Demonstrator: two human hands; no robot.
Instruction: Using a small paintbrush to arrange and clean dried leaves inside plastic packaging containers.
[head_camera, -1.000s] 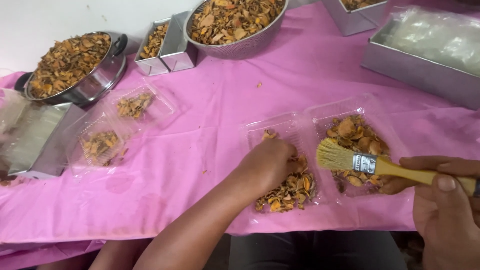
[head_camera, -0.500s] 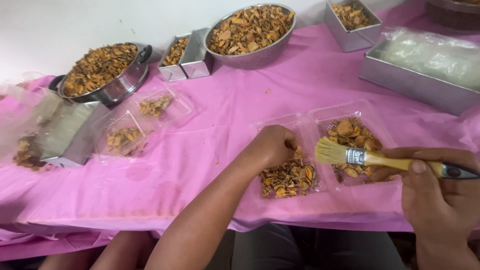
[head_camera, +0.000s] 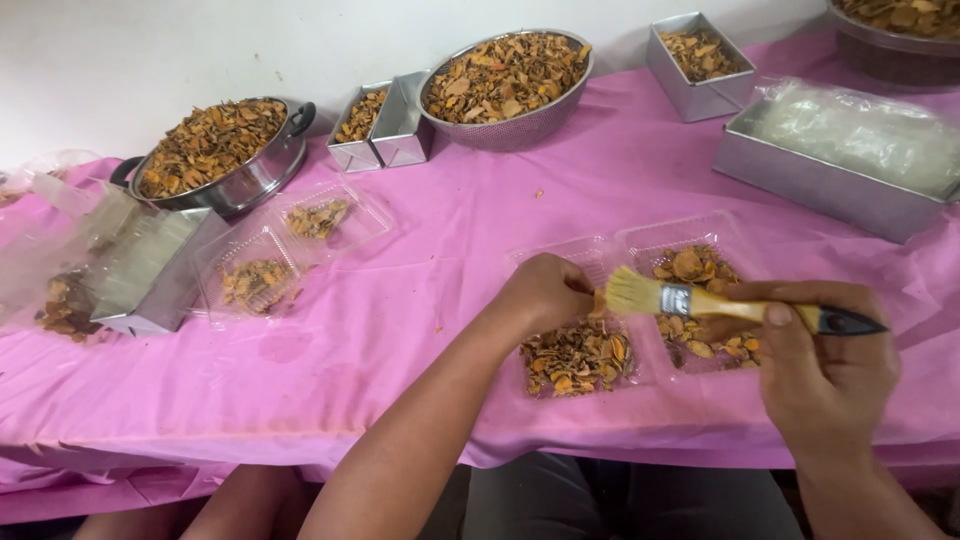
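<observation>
My right hand (head_camera: 825, 365) grips a flat paintbrush (head_camera: 700, 302) by its wooden handle, bristles pointing left. My left hand (head_camera: 545, 292) is closed around a small orange-brown dried piece held right at the bristle tips. Both hands hover over an open clear plastic clamshell box (head_camera: 640, 250) on the pink tablecloth (head_camera: 450, 240). Its left half holds a pile of dried slices (head_camera: 575, 358). The right half holds more dried slices (head_camera: 700, 270), partly hidden behind the brush.
A second clear clamshell (head_camera: 290, 245) with some slices lies to the left, beside a metal tray under plastic (head_camera: 140, 270). Along the back stand a pot (head_camera: 215, 150), a bowl (head_camera: 505, 80) and small tins (head_camera: 385, 125) of slices. A metal tray of plastic bags (head_camera: 850, 150) sits right.
The view has shifted, so the table things sit lower and further right in frame. My left hand has lifted off the slice pile up to the brush bristles. The brush stays about level.
</observation>
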